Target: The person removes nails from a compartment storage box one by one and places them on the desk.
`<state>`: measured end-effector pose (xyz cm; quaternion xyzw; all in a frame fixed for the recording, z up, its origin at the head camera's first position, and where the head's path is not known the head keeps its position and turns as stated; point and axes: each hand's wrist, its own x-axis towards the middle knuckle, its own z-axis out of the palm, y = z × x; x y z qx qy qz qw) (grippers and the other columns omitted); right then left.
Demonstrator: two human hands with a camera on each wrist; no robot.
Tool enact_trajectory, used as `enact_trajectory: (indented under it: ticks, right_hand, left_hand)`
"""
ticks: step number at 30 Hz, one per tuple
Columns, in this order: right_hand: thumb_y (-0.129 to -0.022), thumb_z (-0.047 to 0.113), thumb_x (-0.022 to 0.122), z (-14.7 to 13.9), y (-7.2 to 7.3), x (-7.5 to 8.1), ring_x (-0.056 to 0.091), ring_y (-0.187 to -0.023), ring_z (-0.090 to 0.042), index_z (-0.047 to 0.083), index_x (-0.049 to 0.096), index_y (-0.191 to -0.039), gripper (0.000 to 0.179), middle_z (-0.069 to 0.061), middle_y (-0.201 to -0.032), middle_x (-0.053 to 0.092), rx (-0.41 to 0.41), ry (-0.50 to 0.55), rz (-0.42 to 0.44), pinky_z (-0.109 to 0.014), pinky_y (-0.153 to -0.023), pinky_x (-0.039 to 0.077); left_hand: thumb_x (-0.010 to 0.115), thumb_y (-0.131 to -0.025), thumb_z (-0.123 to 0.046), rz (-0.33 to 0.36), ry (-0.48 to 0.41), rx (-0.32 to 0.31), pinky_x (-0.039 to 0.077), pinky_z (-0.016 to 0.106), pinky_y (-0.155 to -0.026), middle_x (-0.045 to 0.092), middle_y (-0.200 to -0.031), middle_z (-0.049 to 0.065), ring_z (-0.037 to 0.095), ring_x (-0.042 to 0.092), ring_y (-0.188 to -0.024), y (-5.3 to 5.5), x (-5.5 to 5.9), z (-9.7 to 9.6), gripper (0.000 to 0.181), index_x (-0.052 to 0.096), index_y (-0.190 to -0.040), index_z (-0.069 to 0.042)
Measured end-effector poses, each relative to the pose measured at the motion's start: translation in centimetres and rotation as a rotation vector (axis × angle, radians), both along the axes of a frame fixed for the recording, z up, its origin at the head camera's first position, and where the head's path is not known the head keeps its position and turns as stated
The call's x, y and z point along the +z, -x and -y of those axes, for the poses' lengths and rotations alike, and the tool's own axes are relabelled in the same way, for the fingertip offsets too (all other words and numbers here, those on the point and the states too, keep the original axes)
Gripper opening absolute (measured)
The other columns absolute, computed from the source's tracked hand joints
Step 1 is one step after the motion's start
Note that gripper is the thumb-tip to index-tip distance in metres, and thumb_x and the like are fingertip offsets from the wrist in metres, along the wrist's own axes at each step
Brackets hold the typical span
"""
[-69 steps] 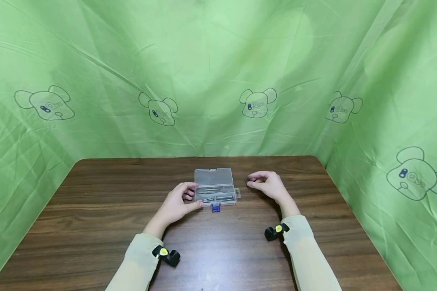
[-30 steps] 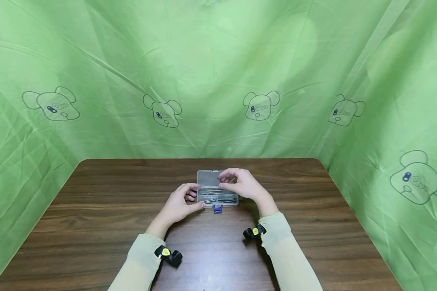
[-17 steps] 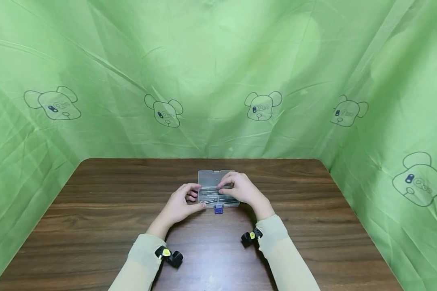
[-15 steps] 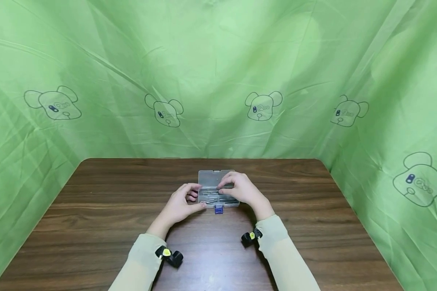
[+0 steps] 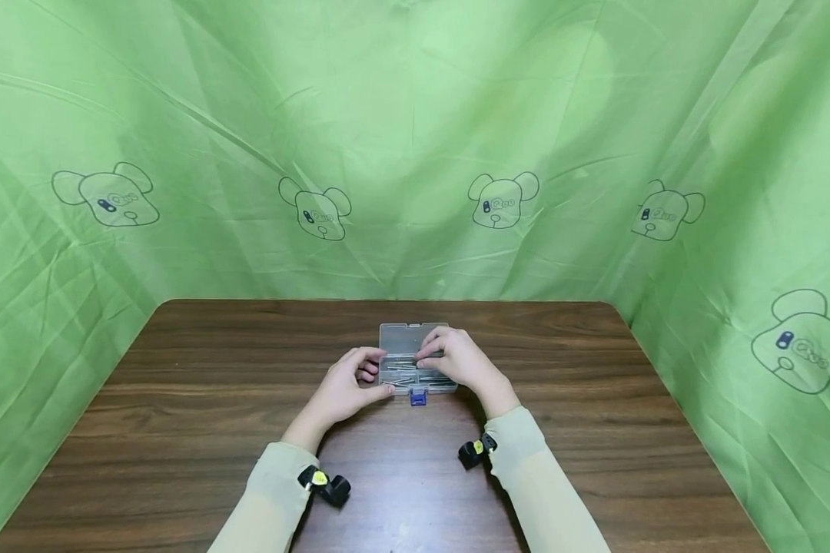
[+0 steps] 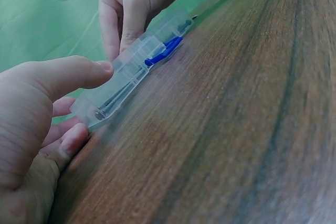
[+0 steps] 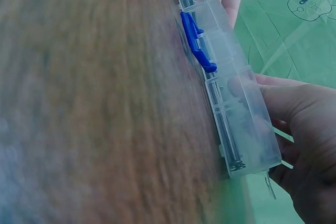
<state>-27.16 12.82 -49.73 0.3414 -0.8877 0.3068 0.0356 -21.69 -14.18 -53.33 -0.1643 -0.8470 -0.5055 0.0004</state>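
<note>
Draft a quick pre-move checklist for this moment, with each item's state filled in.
1. Lid open: ok, folded back behind the clear box.
2. Blue latch unfastened: ok, it sits free at the front edge.
3. Box steadied: ok, the left hand grips its left end.
4. Right hand out of the lid's way: not ok, it reaches over the box.
5. Right hand's fingers emptied: cannot tell, their tips are obscured.
6. Thin metal pieces inside: ok for those visible.
</note>
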Motion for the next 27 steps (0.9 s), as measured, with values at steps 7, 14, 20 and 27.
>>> enact_trajectory:
  ticks: [7,14,20,27]
  right_hand:
    - [-0.091,0.015,0.089,0.03,0.09,-0.34,0.070,-0.101,-0.021,0.013,0.089,-0.101,0.009,-0.001,-0.105,0.074,0.013,0.003,-0.021,-0.039,-0.093,0.059]
    - [-0.090,0.013,0.090,0.29,0.23,-0.48,0.067,-0.103,-0.022,0.014,0.090,-0.100,0.010,-0.003,-0.106,0.071,0.038,-0.024,-0.023,-0.040,-0.095,0.056]
    - [-0.091,0.017,0.090,0.74,0.25,-0.29,0.063,-0.105,-0.024,0.014,0.090,-0.100,0.009,-0.002,-0.106,0.067,0.042,-0.083,-0.017,-0.041,-0.098,0.053]
    - [-0.090,0.020,0.091,0.93,0.50,-0.40,0.063,-0.106,-0.023,0.014,0.089,-0.095,0.008,-0.001,-0.106,0.067,0.026,-0.095,0.005,-0.041,-0.099,0.053]
  left_hand:
    - [0.097,-0.085,-0.024,-0.003,-0.001,0.004,0.060,0.033,-0.091,0.068,-0.121,0.009,0.019,0.067,-0.102,0.01,-0.03,0.08,0.064,0.068,-0.140,-0.008]
    - [0.097,-0.085,-0.024,0.001,-0.006,0.004,0.061,0.034,-0.092,0.068,-0.122,0.009,0.019,0.068,-0.102,-0.06,0.14,-0.05,0.064,0.068,-0.140,-0.008]
    - [0.097,-0.085,-0.024,0.010,0.002,0.004,0.061,0.033,-0.091,0.068,-0.122,0.008,0.019,0.067,-0.102,-0.12,0.29,-0.18,0.064,0.068,-0.140,-0.008]
    - [0.097,-0.085,-0.024,-0.007,0.002,0.002,0.061,0.033,-0.091,0.068,-0.121,0.009,0.019,0.067,-0.102,-0.13,0.22,-0.03,0.064,0.068,-0.139,-0.007]
